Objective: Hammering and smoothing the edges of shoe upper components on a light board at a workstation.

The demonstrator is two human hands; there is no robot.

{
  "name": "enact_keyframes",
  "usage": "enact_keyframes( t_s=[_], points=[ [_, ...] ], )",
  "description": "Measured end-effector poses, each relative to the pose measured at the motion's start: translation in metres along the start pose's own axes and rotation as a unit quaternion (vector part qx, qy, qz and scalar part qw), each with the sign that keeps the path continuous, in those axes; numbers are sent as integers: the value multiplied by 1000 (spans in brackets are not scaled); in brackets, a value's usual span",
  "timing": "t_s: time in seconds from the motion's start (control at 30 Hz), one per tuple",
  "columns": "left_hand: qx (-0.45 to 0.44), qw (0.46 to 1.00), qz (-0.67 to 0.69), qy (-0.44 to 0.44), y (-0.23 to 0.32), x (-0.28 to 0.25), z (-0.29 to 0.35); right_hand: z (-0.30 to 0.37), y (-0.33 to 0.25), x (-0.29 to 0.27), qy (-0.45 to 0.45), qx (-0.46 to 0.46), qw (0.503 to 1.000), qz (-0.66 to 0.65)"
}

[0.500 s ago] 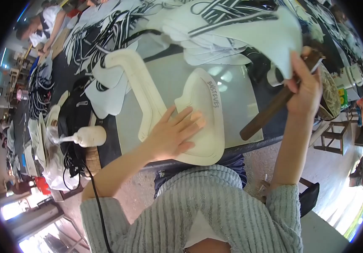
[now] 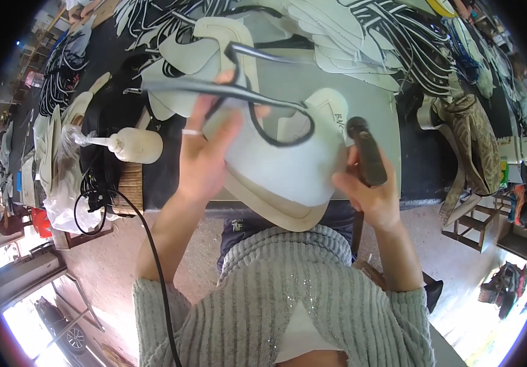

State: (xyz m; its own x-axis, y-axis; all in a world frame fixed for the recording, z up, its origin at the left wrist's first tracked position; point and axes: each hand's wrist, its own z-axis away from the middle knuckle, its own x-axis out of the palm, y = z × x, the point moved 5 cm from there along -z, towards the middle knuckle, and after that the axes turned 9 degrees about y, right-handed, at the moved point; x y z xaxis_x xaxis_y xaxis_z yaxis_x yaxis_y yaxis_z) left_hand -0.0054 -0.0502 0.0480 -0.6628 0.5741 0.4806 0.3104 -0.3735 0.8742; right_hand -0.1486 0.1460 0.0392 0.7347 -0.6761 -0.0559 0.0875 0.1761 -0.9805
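Note:
My left hand (image 2: 205, 156) grips the left side of a large cream-white cut panel (image 2: 288, 174), which is lifted off the grey table top (image 2: 367, 92) and tilted toward me. A black-edged loop piece (image 2: 276, 137) and a grey strip (image 2: 214, 88) lie across the panel's top, under my left fingers. My right hand (image 2: 370, 196) is closed around the dark handle of a tool (image 2: 367, 156). Its fingers also touch the panel's right edge. The tool's head is hidden.
A white squeeze bottle (image 2: 132, 145) lies left of my hands, beside a black cable (image 2: 153, 257) and a white plastic bag (image 2: 68, 196). Stacks of white cut pieces (image 2: 337, 37) and striped straps (image 2: 398, 43) fill the back. A woven bag (image 2: 465, 134) and a wooden stool (image 2: 465, 226) stand at right.
My left hand lay flat on the panel on the table; now both hands hold it lifted toward me. My right hand, with the tool, came in from the right to the panel's edge.

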Motion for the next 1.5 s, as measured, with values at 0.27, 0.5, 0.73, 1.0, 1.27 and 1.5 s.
enact_keyframes(
  t_s=[0.27, 0.5, 0.73, 1.0, 1.27, 1.5],
  points=[
    [202, 856, -476, -13, -25, -36, 26, -59, 26, -18, 70, -38, 974, 211],
    [90, 836, -538, 57, -28, -50, 36, -78, 18, 9, 0, -126, 931, 343],
    [104, 834, -539, 61, -28, -53, 27, -75, 31, 6, -13, -106, 960, 260],
    [117, 839, -528, 55, -32, -57, 15, -72, 30, 5, 0, -142, 940, 309],
    [361, 655, -657, 91, -16, -40, 40, -73, 28, 7, 3, -143, 934, 326],
    [322, 696, -639, -54, -59, -24, 89, -73, 33, 2, -6, -130, 944, 302]
  ],
)
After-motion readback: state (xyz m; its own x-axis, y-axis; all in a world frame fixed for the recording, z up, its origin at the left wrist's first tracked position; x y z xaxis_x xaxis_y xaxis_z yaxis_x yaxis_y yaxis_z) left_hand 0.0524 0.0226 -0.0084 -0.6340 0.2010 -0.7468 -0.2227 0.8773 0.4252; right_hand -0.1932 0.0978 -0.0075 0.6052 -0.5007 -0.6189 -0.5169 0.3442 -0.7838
